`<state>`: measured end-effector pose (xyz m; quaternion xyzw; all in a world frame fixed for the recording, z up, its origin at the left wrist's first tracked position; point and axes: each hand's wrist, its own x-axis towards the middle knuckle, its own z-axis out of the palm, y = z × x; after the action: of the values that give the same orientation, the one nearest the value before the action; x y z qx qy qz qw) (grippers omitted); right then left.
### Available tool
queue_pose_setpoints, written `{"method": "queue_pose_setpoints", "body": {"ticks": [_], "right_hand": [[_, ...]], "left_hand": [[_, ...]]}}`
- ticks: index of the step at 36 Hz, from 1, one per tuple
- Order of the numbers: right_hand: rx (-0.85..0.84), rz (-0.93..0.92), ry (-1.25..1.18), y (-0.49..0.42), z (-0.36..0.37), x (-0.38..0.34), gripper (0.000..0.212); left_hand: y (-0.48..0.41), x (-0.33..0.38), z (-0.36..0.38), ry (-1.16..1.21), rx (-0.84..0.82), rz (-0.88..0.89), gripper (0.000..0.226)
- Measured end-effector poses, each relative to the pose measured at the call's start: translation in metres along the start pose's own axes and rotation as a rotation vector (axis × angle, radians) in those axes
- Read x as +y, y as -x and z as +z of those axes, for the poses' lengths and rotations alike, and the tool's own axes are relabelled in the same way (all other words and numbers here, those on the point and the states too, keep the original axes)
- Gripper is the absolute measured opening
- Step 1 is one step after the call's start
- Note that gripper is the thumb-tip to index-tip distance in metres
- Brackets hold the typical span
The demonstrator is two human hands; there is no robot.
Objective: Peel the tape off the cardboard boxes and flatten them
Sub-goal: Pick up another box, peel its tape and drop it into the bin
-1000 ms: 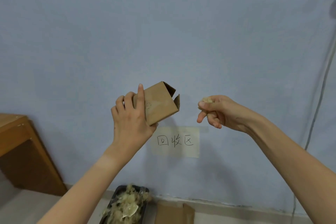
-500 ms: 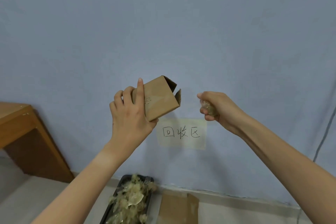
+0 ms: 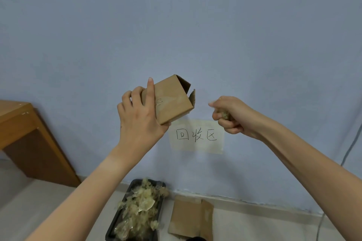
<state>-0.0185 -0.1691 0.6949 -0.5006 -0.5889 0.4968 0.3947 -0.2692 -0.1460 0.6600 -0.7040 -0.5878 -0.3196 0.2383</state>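
A wooden desk (image 3: 25,129) is standing at the far left against the blue wall (image 3: 176,25). Next to it, raised in front of the wall, the left hand (image 3: 139,117) is gripping a small cardboard box (image 3: 172,101): its fingers (image 3: 150,92) are curling round the box's left side, with the index finger lying straight up along the front face and the thumb pressing underneath. The box is tilting, its opened flaps pointing up and to the right.

Below, on the floor at the foot of the wall, a black tray (image 3: 110,230) is holding a heap of crumpled tape scraps (image 3: 140,207), and a flattened cardboard piece (image 3: 192,219) is lying just beside it on the right. A paper label (image 3: 197,137) with handwritten characters is sticking to the wall.

Apart from the box, the right hand (image 3: 233,117) is clenching its fingers around a wad of peeled tape (image 3: 224,115). A grey cable (image 3: 350,146) is hanging down the wall at the far right.
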Motion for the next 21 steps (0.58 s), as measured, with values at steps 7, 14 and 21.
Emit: {"method": "queue_pose_setpoints", "body": {"ticks": [7, 14, 21], "right_hand": [[0.086, -0.071, 0.087, -0.010, 0.014, 0.038, 0.040], [0.000, -0.056, -0.176, -0.004, 0.006, 0.049, 0.034], [0.098, 0.064, -0.493, 0.005, 0.014, 0.033, 0.020]], "left_hand": [[0.004, -0.002, 0.008, 0.004, -0.012, 0.002, 0.116], [0.009, -0.001, 0.013, 0.010, -0.029, -0.004, 0.117], [0.010, -0.002, 0.010, 0.019, -0.032, -0.002, 0.116]]}}
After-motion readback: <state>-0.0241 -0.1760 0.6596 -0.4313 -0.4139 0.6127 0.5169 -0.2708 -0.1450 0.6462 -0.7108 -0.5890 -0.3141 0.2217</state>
